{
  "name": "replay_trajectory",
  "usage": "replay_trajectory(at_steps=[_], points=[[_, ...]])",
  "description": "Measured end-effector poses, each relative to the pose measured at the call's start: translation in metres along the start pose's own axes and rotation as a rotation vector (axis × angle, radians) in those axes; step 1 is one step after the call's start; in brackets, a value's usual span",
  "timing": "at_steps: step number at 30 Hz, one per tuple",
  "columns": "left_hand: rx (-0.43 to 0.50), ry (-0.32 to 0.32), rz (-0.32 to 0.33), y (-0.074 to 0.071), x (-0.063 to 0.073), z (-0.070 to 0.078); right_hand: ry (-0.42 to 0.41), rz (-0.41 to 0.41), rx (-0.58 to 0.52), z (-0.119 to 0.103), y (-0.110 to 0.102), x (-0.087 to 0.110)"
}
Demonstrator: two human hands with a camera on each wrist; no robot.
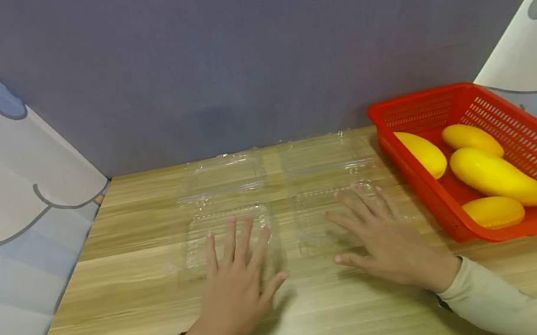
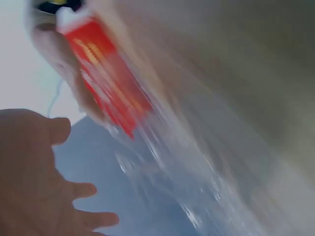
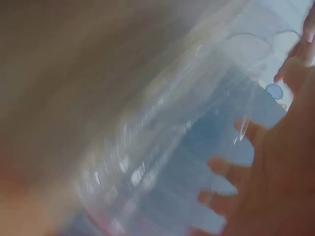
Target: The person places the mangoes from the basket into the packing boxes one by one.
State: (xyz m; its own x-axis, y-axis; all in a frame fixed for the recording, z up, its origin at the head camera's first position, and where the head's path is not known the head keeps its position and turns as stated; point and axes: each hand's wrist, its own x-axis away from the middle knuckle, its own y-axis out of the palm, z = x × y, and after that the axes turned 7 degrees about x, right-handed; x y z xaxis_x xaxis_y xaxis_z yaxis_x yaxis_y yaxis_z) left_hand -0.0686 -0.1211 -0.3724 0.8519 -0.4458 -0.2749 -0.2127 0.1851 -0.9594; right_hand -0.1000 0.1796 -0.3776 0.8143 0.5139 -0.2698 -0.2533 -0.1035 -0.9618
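Note:
Two clear plastic clamshell boxes lie side by side with their lids folded back, the left box (image 1: 226,217) and the right box (image 1: 334,204). My left hand (image 1: 239,292) is spread, palm down, at the near edge of the left box. Over the near part of the right box, my right hand (image 1: 389,242) has its fingers spread as well. Neither hand holds anything. Whether the fingertips touch the plastic I cannot tell. Both wrist views are blurred; spread fingers (image 3: 231,172) show beside clear plastic in the right one.
On the right stands a red plastic basket (image 1: 416,207) with several yellow mangoes (image 1: 496,175) inside. A grey panel (image 1: 227,55) closes off the back of the wooden table (image 1: 127,312). Cartoon-printed sheets (image 1: 6,178) flank both sides.

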Motion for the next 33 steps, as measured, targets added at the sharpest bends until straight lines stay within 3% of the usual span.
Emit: replay_trajectory(at_steps=[4,8,12,14,19,24,33], points=[[0.112,0.077,-0.013,-0.004,-0.006,0.017,-0.005,0.020,0.020,0.002,-0.004,0.001],[0.209,0.179,0.008,-0.005,-0.013,0.030,-0.003,-0.018,0.036,0.002,-0.012,0.000],[0.311,0.281,0.034,-0.002,-0.018,0.037,0.019,-0.026,0.051,0.008,-0.028,-0.001],[0.363,0.301,0.033,0.000,-0.019,0.039,0.029,-0.010,0.050,0.013,-0.037,0.000],[0.431,0.268,0.036,0.003,-0.018,0.039,0.078,0.011,0.043,0.031,-0.058,0.003],[0.395,0.242,0.038,0.003,-0.018,0.038,0.159,0.003,0.007,0.053,-0.076,0.012],[0.369,0.109,-0.034,0.003,-0.019,0.038,0.324,-0.051,0.016,0.108,-0.099,0.031]])
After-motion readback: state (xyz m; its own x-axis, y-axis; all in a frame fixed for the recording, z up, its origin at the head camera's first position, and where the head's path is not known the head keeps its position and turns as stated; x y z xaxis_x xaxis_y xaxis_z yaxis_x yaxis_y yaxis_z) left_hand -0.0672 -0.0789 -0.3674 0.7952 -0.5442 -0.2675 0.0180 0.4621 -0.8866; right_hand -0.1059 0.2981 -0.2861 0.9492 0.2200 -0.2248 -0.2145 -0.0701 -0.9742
